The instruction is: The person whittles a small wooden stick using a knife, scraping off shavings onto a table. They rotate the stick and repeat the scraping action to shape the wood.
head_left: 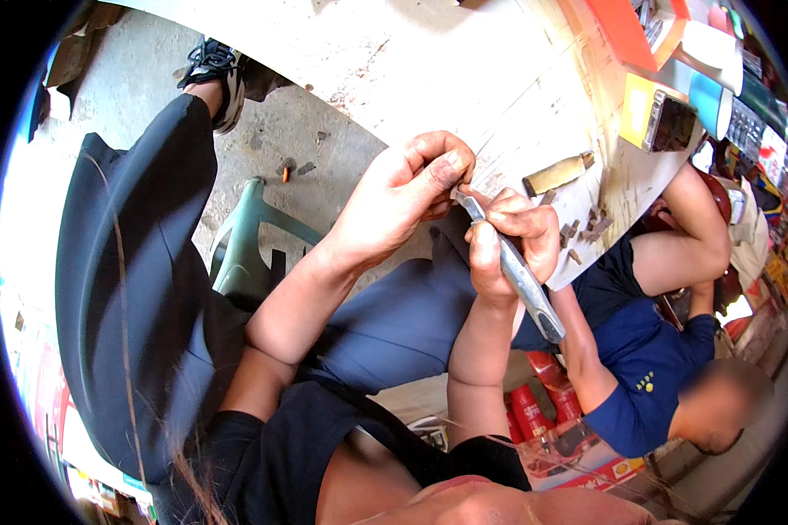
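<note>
My left hand (403, 197) is closed in a pinch at the near edge of the pale tabletop (464, 96). Between its thumb and fingers sits a small brownish piece, mostly covered, so its kind is unclear. Wrapped in my right hand (518, 241) is a grey metal utility knife (527, 284). Its front end points up and left, reaching the left fingertips; whether the blade touches the piece cannot be made out. Just beyond the right hand, several small brown chunks (594, 226) lie on the table, near a yellowish block with a dark end (556, 175).
On the right sits another person in a navy shirt (643, 372), one arm toward the table. A phone-like device (671, 122), a yellow box (636, 105) and an orange-red box (626, 31) stand at the far right. A green plastic stool (241, 241) is at left.
</note>
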`<state>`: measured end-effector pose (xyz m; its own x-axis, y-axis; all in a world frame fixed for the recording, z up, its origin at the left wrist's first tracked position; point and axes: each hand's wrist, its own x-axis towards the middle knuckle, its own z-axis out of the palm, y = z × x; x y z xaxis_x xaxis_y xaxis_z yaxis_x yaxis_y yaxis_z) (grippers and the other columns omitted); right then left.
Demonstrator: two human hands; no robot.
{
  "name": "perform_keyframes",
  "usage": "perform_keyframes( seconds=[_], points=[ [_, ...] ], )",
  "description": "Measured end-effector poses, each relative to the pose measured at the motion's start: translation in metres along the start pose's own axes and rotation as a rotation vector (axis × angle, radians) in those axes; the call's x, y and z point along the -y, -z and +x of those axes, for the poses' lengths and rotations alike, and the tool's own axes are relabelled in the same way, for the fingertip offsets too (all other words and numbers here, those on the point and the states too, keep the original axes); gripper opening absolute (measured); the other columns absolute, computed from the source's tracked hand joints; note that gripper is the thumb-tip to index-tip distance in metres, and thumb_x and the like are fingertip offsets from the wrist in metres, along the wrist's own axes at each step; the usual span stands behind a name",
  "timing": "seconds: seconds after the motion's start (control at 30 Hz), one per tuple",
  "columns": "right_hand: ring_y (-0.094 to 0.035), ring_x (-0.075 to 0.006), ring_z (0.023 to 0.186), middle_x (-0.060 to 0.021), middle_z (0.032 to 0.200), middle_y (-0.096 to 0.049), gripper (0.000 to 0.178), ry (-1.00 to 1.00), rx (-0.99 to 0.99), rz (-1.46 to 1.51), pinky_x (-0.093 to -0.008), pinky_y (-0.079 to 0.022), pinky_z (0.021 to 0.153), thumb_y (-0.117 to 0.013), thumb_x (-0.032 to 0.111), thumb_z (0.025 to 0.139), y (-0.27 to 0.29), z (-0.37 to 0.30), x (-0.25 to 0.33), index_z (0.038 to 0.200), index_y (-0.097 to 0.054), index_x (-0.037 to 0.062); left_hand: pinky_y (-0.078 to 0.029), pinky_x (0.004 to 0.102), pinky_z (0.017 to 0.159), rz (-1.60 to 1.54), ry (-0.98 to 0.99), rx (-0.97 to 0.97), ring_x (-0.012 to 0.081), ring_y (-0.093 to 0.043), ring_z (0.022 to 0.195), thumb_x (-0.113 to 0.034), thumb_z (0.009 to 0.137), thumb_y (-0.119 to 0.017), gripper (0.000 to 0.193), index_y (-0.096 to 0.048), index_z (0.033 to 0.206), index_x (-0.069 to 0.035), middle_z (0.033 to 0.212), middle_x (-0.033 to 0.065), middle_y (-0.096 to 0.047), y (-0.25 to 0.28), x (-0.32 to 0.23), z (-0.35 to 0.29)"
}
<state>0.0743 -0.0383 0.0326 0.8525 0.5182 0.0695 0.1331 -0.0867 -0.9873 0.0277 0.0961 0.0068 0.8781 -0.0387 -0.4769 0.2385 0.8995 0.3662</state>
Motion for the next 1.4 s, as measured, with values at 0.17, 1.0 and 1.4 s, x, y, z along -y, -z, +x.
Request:
perform_keyframes(
  seconds=[0.17, 1.0, 1.4],
  points=[
    [-0.046, -0.0105, 0.057, -0.0068, 0.068, -0.049, 0.018, 0.077, 0.097, -0.142, -0.0455, -0.054, 0.079, -0.057, -0.002, 0.079, 0.006, 0.002, -0.001, 0.090, -0.043, 0.0027, -0.030, 0.0173, 0.051, 0.001, 0.007, -0.011, 0.0023, -0.034, 0.058, -0.022, 0.097, -0.049, 0.019, -0.052, 0.086, -0.006, 0.071, -0.0042, -0.046, 0.001, 0.001, -0.001],
    [-0.045, -0.0095, 0.057, -0.0065, 0.067, -0.049, 0.016, 0.028, 0.001, -0.018, -0.0412, -0.055, 0.076, -0.057, 0.002, 0.082, -0.001, 0.003, 0.001, 0.090, -0.044, 0.0027, -0.029, 0.0159, 0.050, 0.022, 0.006, -0.002, 0.0012, -0.033, 0.057, -0.023, 0.097, -0.049, 0.020, -0.052, 0.086, -0.007, 0.072, -0.0051, -0.047, 0.001, 0.002, 0.001],
    [-0.045, -0.0103, 0.057, -0.0065, 0.066, -0.049, 0.016, 0.063, 0.070, -0.165, -0.0443, -0.054, 0.080, -0.058, -0.001, 0.078, 0.002, 0.004, 0.003, 0.083, -0.044, 0.0039, -0.031, 0.0171, 0.053, 0.017, 0.000, -0.019, 0.0024, -0.035, 0.059, -0.021, 0.097, -0.049, 0.018, -0.052, 0.087, -0.006, 0.071, -0.0047, -0.044, 0.000, 0.001, -0.001]
  ],
)
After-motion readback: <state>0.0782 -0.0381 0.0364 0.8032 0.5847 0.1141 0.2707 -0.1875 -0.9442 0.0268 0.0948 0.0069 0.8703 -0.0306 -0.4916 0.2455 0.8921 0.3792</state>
